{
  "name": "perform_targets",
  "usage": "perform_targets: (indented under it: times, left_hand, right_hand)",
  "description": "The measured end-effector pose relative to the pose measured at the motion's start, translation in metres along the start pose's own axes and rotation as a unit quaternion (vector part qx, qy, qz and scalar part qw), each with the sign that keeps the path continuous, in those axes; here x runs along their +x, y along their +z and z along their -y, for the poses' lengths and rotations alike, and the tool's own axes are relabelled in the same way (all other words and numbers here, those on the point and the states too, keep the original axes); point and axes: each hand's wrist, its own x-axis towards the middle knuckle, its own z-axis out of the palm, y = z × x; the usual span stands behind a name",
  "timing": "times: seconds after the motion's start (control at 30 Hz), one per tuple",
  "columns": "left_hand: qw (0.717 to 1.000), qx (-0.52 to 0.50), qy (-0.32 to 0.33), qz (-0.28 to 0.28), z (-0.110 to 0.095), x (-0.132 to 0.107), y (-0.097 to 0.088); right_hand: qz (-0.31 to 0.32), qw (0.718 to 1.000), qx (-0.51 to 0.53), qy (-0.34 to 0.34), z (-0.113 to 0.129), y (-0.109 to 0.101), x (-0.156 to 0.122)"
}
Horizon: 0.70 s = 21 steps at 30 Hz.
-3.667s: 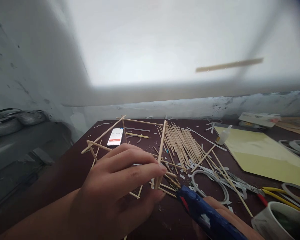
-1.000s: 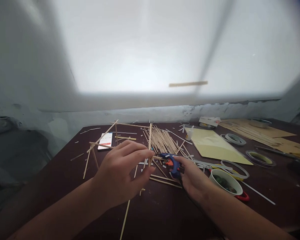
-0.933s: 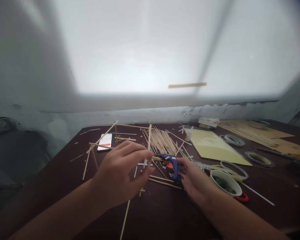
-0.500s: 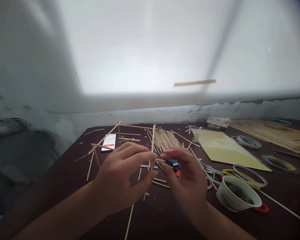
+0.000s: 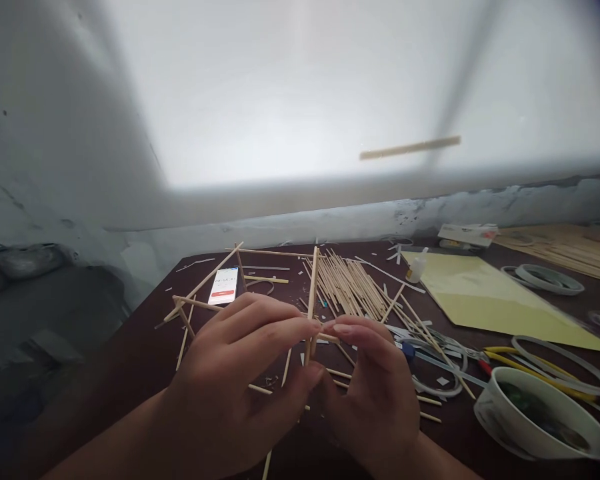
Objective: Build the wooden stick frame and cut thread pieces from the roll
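Observation:
A frame of thin wooden sticks (image 5: 275, 253) stands on the dark table, its left side reaching past my left hand. My left hand (image 5: 250, 363) pinches the frame's near right corner between thumb and fingertips, around an upright-looking stick (image 5: 313, 287). My right hand (image 5: 375, 387) is closed at the same corner, its fingertips against a short stick end (image 5: 329, 338) there. The fingertips of both hands almost meet, and the joint itself is partly hidden behind them.
Behind my hands lies a pile of loose sticks (image 5: 350, 283). A lit phone (image 5: 223, 287) is at the left. To the right are a small glue bottle (image 5: 417, 267), a yellow sheet (image 5: 480, 293), tape rolls (image 5: 550, 279), yellow-handled pliers (image 5: 535, 370) and a white cup (image 5: 500, 420).
My right hand has come closer to my left, so the fingertips now nearly touch at the corner. The view has shifted slightly, moving the cup and sheet further right.

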Motion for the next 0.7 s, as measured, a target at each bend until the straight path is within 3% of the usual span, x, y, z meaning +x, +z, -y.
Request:
perform_targets:
  times: [0.13, 0.3, 0.5, 0.7]
  left_hand:
    - [1.000, 0.000, 0.004, 0.005, -0.0017, 0.0017, 0.0004]
    - [1.000, 0.011, -0.002, 0.017, -0.0033, 0.0020, -0.0005]
    - [1.000, 0.018, -0.003, 0.017, -0.0029, 0.0012, -0.0014]
    - [1.000, 0.020, -0.007, 0.013, -0.0011, 0.0016, -0.0009]
  right_hand:
    - [0.002, 1.000, -0.003, 0.022, 0.0013, -0.0007, 0.0028]
    - [0.035, 0.999, 0.002, 0.004, 0.0041, -0.0046, 0.0046]
    - [-0.002, 1.000, 0.003, 0.014, 0.0068, -0.0029, 0.0053]
    - [0.012, 1.000, -0.010, -0.007, 0.0038, -0.0051, 0.0041]
